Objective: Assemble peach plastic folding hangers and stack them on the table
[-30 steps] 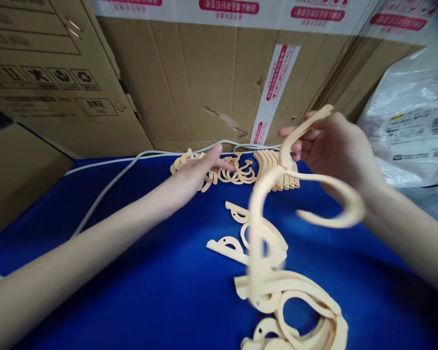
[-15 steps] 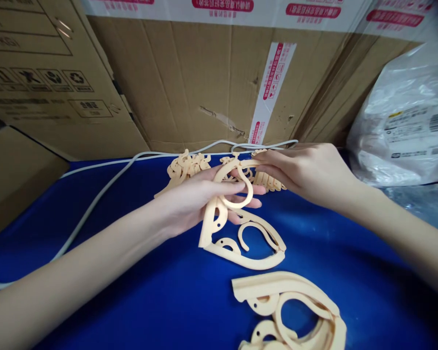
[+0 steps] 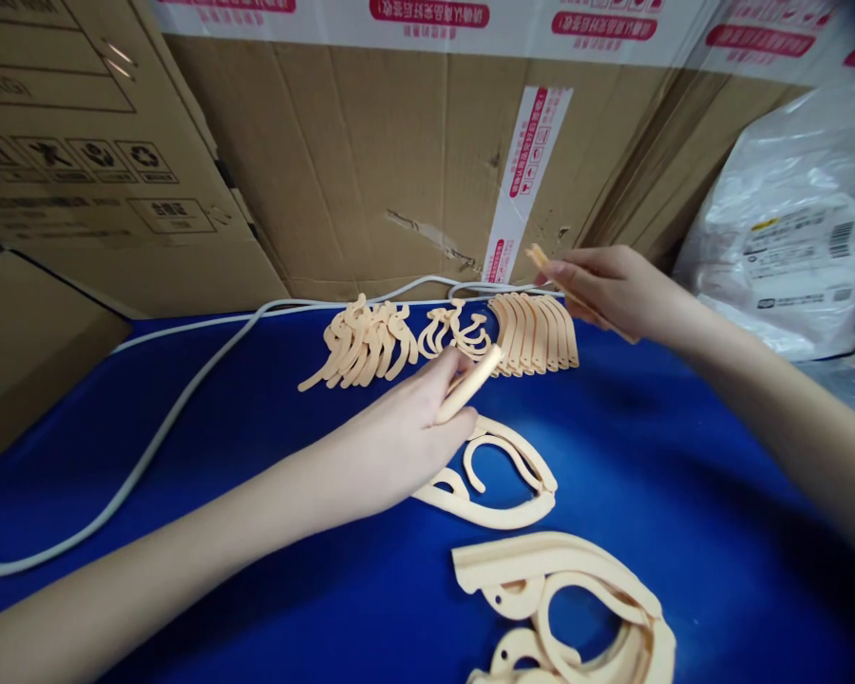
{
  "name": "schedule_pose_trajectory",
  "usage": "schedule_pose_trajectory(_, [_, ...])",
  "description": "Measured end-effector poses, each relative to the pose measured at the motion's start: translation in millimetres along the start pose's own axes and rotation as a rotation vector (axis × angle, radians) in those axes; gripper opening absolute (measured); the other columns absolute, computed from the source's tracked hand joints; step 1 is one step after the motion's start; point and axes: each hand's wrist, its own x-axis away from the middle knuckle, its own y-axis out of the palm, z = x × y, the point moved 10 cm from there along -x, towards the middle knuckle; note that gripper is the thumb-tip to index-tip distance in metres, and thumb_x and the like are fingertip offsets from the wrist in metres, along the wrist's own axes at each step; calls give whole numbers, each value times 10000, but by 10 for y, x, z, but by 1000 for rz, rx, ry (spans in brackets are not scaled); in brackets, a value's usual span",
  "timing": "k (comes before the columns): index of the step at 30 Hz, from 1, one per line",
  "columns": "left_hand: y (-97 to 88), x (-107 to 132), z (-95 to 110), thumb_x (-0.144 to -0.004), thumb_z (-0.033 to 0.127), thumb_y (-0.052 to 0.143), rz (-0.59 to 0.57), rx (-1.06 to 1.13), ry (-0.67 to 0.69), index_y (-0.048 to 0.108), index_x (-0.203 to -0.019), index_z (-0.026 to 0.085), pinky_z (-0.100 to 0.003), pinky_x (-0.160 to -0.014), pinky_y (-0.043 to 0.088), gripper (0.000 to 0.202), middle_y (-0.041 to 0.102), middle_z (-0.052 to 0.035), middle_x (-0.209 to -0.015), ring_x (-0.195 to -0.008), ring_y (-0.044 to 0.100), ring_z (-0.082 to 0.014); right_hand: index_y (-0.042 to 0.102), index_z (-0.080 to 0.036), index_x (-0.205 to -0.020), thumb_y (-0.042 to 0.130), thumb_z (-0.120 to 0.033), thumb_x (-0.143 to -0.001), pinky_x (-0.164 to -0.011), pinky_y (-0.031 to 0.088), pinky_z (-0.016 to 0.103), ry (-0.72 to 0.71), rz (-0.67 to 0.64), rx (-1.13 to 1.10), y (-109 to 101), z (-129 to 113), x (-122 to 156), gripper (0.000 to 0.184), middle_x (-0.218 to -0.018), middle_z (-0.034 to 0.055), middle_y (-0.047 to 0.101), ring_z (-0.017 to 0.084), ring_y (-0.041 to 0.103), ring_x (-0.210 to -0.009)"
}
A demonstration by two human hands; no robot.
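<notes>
My left hand (image 3: pixel 427 423) is closed on a beige plastic hanger piece (image 3: pixel 470 385), seen nearly edge-on; the rest of it is hidden by the fingers. At the right, my right hand (image 3: pixel 602 285) pinches a long beige hanger arm (image 3: pixel 541 261), raised above the blue surface. Beneath my left hand lies a folding hanger (image 3: pixel 520 513) with its hook inside, partly covered. A stack of folded hangers (image 3: pixel 584 560) rests nearer to me. Beyond my hands are a row of curved hanger arms (image 3: pixel 534 328), several loose hooks (image 3: pixel 463 328) and a pile of arms with rounded ends (image 3: pixel 367 342).
Cardboard boxes (image 3: pixel 370 171) stand along the back and left of the blue surface (image 3: pixel 256 570). A white cable (image 3: pixel 157 446) loops along the left and back. At the right sits a clear plastic bag (image 3: pixel 776 237) with a label.
My right hand has moved right and up, away from my left, with a hanger arm in it. My left hand has turned over, and the hook it displayed is now out of sight.
</notes>
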Motion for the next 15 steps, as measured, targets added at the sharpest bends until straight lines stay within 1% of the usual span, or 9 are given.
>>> schedule_pose_trajectory(1, [-15,-3,-22,-897,292,467,12,10,-22,469,-1009,240,-257,-535,384,123,525,11,-862,-660,477,-134,666,-187,-893,442,-378,-1014,-426,269,242,21,68,194,-106,78,-32,318,-483,-36,516,85,400,-371])
schedule_pose_trajectory(3, [-65,-20,-35,-896,314,465,49,26,-46,468,-1021,230,-249,-518,377,151,522,11,-867,-625,454,-120,616,-182,-736,518,-313,-966,-479,287,261,42,130,370,-210,190,-66,282,-543,25,593,99,454,-437])
schedule_pose_trajectory(5, [-94,-43,-25,-899,338,467,68,35,-48,480,-1036,222,-245,-514,372,179,523,10,-861,-616,444,-115,584,-182,-661,557,-312,-935,-516,289,280,54,115,460,-184,278,-75,305,-619,80,640,126,507,-509])
schedule_pose_trajectory(7, [-95,-59,-21,-907,363,473,68,41,-48,493,-1036,218,-241,-512,362,195,523,11,-845,-620,442,-117,598,-170,-660,527,-330,-946,-539,292,298,75,76,536,-92,350,-69,335,-684,134,674,171,577,-574])
schedule_pose_trajectory(9, [-85,-63,-38,-913,384,486,66,55,-61,504,-1035,220,-235,-507,345,205,512,19,-816,-616,431,-116,654,-137,-753,471,-296,-963,-569,316,310,99,48,601,6,395,-61,321,-772,196,710,235,655,-670])
schedule_pose_trajectory(11, [-75,-62,-64,-920,398,500,63,79,-80,513,-1034,222,-228,-495,317,210,488,29,-781,-603,416,-114,690,-89,-937,438,-255,-969,-615,361,324,110,32,644,88,403,-57,303,-885,248,731,305,700,-799])
schedule_pose_trajectory(13, [-68,-62,-82,-929,418,511,60,122,-91,523,-1043,226,-223,-478,280,224,459,37,-734,-586,403,-114,662,-59,-1120,426,-278,-982,-669,411,341,109,18,660,154,383,-56,350,-965,265,734,347,708,-899])
schedule_pose_trajectory(15, [-68,-63,-92,-938,450,521,60,169,-95,539,-1064,232,-224,-466,252,252,431,44,-681,-568,395,-119,619,-50,-1225,423,-323,-994,-708,444,358,109,15,667,195,360,-54,407,-997,260,736,363,708,-940])
